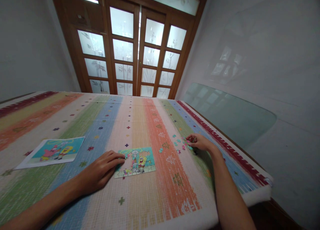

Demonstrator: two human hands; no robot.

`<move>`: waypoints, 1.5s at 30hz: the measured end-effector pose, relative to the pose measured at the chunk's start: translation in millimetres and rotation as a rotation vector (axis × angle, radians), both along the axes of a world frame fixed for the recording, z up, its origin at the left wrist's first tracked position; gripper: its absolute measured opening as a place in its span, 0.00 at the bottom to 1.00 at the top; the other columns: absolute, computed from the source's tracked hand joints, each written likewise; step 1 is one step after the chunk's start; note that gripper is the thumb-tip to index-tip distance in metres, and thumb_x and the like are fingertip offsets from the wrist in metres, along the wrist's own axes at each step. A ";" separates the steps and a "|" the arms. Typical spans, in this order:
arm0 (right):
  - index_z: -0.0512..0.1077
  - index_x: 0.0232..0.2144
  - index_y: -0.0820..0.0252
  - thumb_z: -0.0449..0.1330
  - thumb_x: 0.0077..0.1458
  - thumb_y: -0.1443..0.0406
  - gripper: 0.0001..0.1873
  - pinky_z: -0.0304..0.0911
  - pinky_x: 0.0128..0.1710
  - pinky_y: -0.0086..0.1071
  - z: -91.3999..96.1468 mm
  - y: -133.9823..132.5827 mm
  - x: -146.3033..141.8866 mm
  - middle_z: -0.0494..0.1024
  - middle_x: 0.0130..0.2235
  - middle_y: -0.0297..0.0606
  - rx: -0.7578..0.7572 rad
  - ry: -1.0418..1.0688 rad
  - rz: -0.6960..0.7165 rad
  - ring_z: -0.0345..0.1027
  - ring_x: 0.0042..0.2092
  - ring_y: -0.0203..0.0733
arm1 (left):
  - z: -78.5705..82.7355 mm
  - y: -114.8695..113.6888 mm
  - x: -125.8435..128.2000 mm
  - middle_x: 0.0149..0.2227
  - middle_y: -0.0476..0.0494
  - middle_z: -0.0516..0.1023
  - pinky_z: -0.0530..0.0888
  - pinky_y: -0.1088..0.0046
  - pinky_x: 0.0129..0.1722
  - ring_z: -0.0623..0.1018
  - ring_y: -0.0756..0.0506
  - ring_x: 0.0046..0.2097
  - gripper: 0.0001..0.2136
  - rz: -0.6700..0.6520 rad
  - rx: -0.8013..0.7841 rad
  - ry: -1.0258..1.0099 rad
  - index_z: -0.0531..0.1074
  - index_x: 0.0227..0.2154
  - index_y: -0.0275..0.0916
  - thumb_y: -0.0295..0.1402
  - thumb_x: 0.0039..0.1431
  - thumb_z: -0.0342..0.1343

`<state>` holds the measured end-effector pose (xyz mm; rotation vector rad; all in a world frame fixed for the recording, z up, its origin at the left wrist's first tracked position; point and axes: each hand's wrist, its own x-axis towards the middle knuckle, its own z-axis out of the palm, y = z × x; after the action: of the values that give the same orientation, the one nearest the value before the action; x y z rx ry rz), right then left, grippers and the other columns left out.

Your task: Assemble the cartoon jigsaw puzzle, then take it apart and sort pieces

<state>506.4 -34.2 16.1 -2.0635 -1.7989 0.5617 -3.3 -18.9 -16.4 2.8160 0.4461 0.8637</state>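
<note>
A partly assembled cartoon jigsaw puzzle (145, 168) lies on the striped cloth, with gaps in its upper part. Resting against its left edge is my left hand (103, 168), fingers stretched out and lying on the pieces. My right hand (198, 142) is over a scatter of loose puzzle pieces (178, 141) to the right, thumb and fingers pinched together on a pinkish puzzle piece (188, 142). Some pieces are partly hidden by these fingers. One loose turquoise piece (161, 150) lies apart, between the puzzle and the scatter.
On the left lies a printed reference picture (56, 150) with cartoon figures. A striped, patterned cloth (100, 203) covers the table. Behind the table stand wooden doors with frosted panes (123, 49). A glass panel (225, 106) leans by the right wall.
</note>
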 end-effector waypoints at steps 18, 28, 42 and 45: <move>0.79 0.32 0.58 0.69 0.47 0.65 0.06 0.65 0.35 0.34 2.8 -1.1 0.3 0.78 0.30 0.37 0.012 -0.003 -0.004 0.70 0.32 0.42 | -4.1 2.3 -1.5 0.53 0.41 0.80 0.76 0.63 0.54 0.78 0.42 0.52 0.18 0.021 0.033 -0.013 0.71 0.56 0.43 0.22 0.69 0.46; 0.75 0.27 0.59 0.67 0.48 0.64 0.04 0.64 0.35 0.33 3.7 0.2 -5.1 0.78 0.30 0.38 0.006 0.004 0.004 0.70 0.33 0.42 | -1.3 2.5 -0.4 0.52 0.41 0.81 0.77 0.65 0.52 0.78 0.43 0.51 0.17 0.021 0.022 -0.006 0.73 0.54 0.42 0.22 0.68 0.46; 0.79 0.34 0.60 0.70 0.45 0.59 0.14 0.57 0.31 0.30 14.4 -4.0 -45.0 0.73 0.26 0.31 -0.156 0.115 0.353 0.64 0.30 0.37 | -3.5 2.0 -0.2 0.53 0.42 0.80 0.76 0.65 0.54 0.78 0.43 0.52 0.18 0.012 0.040 -0.039 0.72 0.54 0.42 0.21 0.68 0.46; 0.77 0.31 0.60 0.68 0.46 0.63 0.08 0.56 0.31 0.29 11.8 -2.0 -53.5 0.72 0.25 0.31 -0.179 0.079 0.337 0.63 0.29 0.36 | -2.3 1.1 0.2 0.53 0.42 0.80 0.76 0.65 0.52 0.78 0.43 0.52 0.18 0.012 0.019 -0.022 0.72 0.55 0.42 0.20 0.68 0.46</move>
<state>452.9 -36.3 27.9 -1.8213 -2.1316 0.9125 -3.1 -17.9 -18.7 2.8213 0.4540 0.9048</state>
